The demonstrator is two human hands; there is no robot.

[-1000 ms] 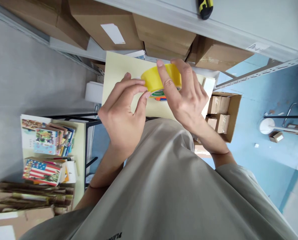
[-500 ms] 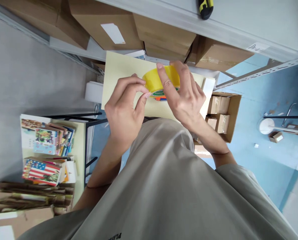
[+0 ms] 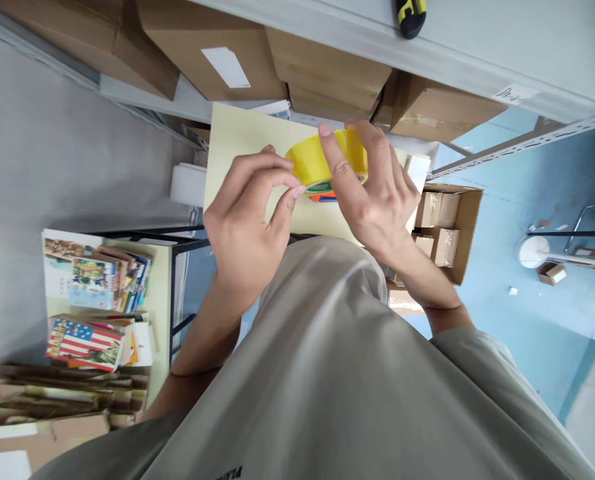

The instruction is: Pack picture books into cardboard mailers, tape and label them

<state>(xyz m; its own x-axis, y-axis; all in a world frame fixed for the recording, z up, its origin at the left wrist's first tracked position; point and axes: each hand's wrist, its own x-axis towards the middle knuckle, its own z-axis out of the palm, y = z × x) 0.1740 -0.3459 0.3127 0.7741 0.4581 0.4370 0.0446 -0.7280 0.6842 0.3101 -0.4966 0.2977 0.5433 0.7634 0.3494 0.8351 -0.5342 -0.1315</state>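
A roll of yellow tape (image 3: 308, 161), with a green label on its inner core, is held between my two hands above the pale yellow tabletop (image 3: 237, 143). At its left end, my left hand (image 3: 250, 217) pinches the edge with thumb and fingertips. My right hand (image 3: 377, 190) grips the right part, one finger lying across the outer face and the others over the far right side. Partly hidden under the roll is a small orange and blue item (image 3: 323, 198), its kind not clear.
Cardboard boxes (image 3: 327, 67) line a shelf beyond the table, and a yellow-black tool handle (image 3: 411, 19) lies on the upper shelf. An open carton (image 3: 470, 233) holding smaller boxes stands at right. Books (image 3: 90, 343) lie on a side table at left, near folded cardboard (image 3: 42, 433).
My right hand has shifted slightly right and down, and more of the roll's right end shows. My left hand has barely moved, keeping its pinch on the left edge.
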